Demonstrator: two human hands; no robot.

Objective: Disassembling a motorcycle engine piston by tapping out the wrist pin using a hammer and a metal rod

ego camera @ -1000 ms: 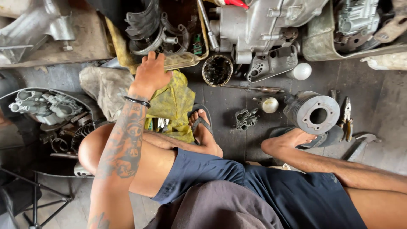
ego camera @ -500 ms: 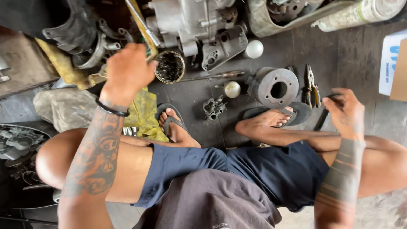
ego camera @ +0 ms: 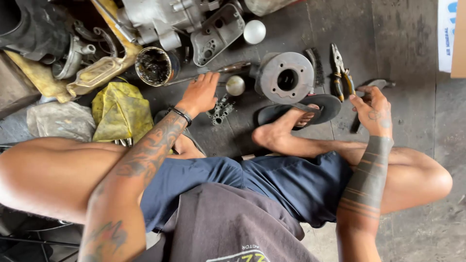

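My left hand point(ego camera: 199, 94) reaches out over the concrete floor with its fingers spread and nothing in it. Its fingertips are close to a thin metal rod-like tool point(ego camera: 233, 67) and a small silver ball point(ego camera: 235, 85). A small toothed metal part point(ego camera: 219, 111) lies just right of that hand. My right hand point(ego camera: 371, 109) is closed around the handle of a dark metal tool point(ego camera: 383, 83), beside the pliers point(ego camera: 340, 70). A grey metal cylinder point(ego camera: 286, 77) stands between both hands, above my sandalled foot point(ego camera: 291, 121).
An engine casing point(ego camera: 165, 17) and other greasy parts fill the top left. A round tin of black grease point(ego camera: 155, 65) and a yellow rag point(ego camera: 121, 109) lie left of my hand. A wire brush point(ego camera: 315, 68), a white ball point(ego camera: 254, 31) and a cardboard box point(ego camera: 451, 34) are also about.
My left hand has come down from the grease tin toward the small part and ball. My right hand has come into view and closed on the dark tool by the pliers.
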